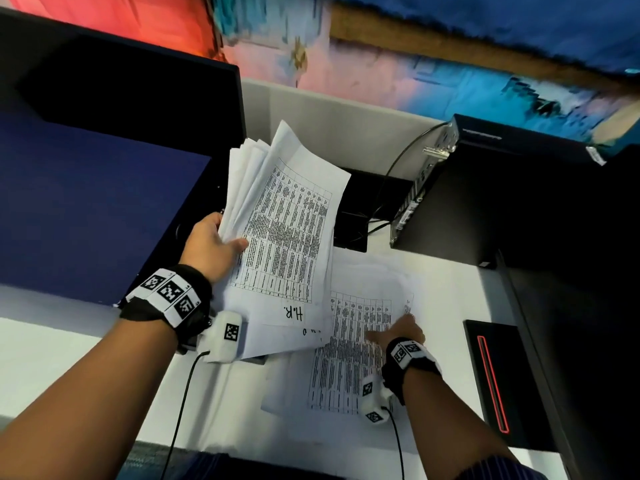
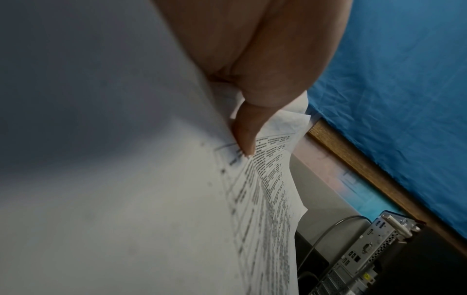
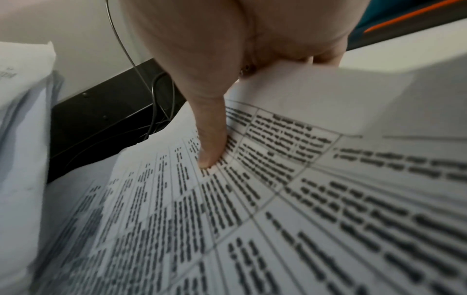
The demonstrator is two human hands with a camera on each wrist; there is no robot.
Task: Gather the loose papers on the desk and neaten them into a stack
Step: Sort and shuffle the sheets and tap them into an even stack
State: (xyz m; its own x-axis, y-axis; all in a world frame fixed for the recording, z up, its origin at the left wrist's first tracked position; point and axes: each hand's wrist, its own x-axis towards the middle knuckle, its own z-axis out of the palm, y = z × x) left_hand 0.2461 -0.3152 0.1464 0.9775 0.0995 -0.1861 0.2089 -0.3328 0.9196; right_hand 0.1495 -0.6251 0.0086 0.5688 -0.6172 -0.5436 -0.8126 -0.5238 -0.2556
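Observation:
My left hand (image 1: 214, 244) grips a fanned bundle of papers (image 1: 287, 230) by its left edge and holds it tilted above the desk. The left thumb (image 2: 245, 135) lies on the top printed page (image 2: 265, 199). To the right, a printed table sheet (image 1: 349, 362) lies on the white desk (image 1: 69, 358), partly under the bundle. My right hand (image 1: 398, 332) pinches this sheet near its right edge: the thumb (image 3: 212, 143) presses on the print (image 3: 278, 199), and the other fingers are behind the raised edge. A paler sheet (image 1: 374, 271) lies beneath it.
A black small-form computer (image 1: 485, 195) with cables (image 1: 398, 174) stands at the back right. A black monitor (image 1: 121, 98) and a dark blue panel (image 1: 86, 209) fill the left. A black device with a red stripe (image 1: 495, 375) lies at the right edge.

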